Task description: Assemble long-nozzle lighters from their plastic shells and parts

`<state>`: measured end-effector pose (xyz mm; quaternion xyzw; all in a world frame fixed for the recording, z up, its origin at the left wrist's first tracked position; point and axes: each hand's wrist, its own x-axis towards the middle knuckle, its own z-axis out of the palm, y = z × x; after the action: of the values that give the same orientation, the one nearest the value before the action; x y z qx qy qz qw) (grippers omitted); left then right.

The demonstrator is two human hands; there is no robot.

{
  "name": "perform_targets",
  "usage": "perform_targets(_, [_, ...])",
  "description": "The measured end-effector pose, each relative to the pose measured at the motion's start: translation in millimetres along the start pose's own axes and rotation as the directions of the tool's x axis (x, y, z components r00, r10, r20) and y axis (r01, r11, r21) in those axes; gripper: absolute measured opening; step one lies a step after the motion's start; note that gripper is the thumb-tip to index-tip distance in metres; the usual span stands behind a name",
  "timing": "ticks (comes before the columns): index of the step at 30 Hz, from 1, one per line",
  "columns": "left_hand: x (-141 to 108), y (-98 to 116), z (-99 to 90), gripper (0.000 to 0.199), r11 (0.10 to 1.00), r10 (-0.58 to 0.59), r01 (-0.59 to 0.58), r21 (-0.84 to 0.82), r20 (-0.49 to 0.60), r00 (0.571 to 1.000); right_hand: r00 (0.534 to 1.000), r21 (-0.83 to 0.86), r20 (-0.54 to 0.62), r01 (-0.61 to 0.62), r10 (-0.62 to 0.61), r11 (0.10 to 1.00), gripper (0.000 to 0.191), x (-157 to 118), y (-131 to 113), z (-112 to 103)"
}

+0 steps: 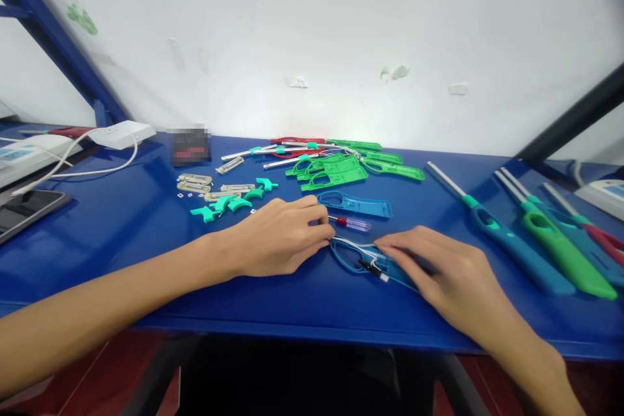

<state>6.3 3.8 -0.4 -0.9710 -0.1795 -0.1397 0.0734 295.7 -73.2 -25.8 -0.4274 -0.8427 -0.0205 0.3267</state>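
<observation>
Right hand (443, 270) and left hand (285, 235) pinch white wires (355, 244), blue shell (394, 268) lying between them.

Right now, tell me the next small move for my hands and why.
Probably ease the white wires down against the blue shell with the right hand, while the left hand steadies their other end. The wires run slack across the shell's open side, and fingertips of both hands are at them.

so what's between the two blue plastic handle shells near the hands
In the head view, a screwdriver with a red and purple translucent handle lies between them.
</observation>
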Motion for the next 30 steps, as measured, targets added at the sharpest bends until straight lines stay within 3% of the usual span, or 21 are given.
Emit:
perform_targets(22, [0.0,-0.4,0.9,0.017,1.0,0.024,-0.024,0.005,0.018,1.0,0.999,0.07,0.038,-0.009,0.006,0.998,0.024,-2.2,-5.4,-0.8])
perform_targets(30, [2.1,3.0,-4.2,0.023,1.0,0.013,-0.014,0.01,0.089,0.996,1.0,0.08,0.024,0.001,-0.003,0.997,0.024,0.0,-7.9,-3.5])
